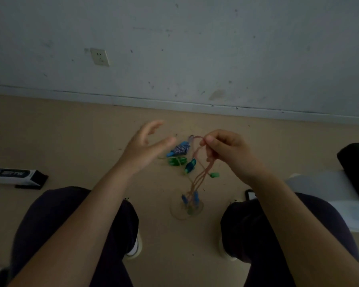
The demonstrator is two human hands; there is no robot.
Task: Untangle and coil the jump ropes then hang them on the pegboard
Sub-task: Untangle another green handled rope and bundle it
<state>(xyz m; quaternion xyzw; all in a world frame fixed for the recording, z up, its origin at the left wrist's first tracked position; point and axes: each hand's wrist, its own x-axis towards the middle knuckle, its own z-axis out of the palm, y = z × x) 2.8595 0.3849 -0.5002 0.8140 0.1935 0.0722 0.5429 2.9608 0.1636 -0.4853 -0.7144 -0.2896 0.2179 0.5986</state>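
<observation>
Pinching a pink rope point(197, 172) between thumb and fingers, the right hand point(226, 151) is holding it above the floor point(71, 141). Beside the rope, the left hand point(144, 148) is hovering with fingers spread, blurred. Blue and green handles point(179, 151) are lying tangled beneath the rope, hard to separate.

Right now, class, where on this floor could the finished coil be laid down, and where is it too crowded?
Bare floor lies left of the left hand, between the wall's skirting and the boxed item. Another bare patch lies right of the right hand, below the skirting. Crowded: between the knees, where the pink rope hangs over the blue rope bundle and green handles.
</observation>
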